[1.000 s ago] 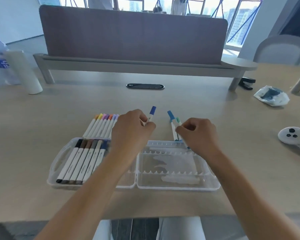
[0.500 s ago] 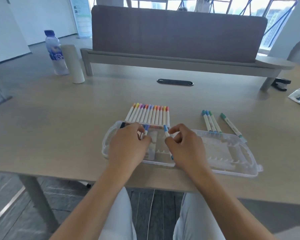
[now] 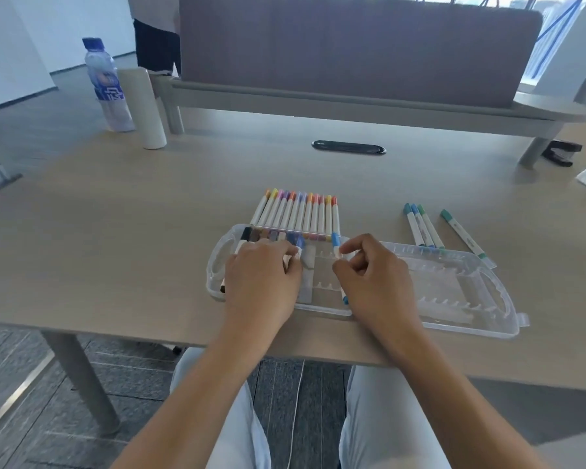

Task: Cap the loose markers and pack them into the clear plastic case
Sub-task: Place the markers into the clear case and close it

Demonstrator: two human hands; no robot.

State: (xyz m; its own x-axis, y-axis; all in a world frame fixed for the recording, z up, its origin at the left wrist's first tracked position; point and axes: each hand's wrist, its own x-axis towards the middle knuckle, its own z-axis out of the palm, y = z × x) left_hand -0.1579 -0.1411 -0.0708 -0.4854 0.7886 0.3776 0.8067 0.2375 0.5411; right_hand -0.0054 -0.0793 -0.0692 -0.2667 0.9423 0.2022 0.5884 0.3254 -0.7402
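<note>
Blue marker (image 3: 336, 247): light, stiff, slick; right hand (image 3: 374, 277) fingers pinch mid-barrel; left hand (image 3: 263, 279) fingers grip a dark-blue marker (image 3: 299, 245).

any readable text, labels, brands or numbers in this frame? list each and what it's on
None can be read.
Water bottle: blue label with white print, too blurred to read.
Loose markers right of the case: small dark print on the white barrels, too small to read.
Row of markers behind the clear plastic case: no legible print.
Clear plastic case: no text visible.
</note>
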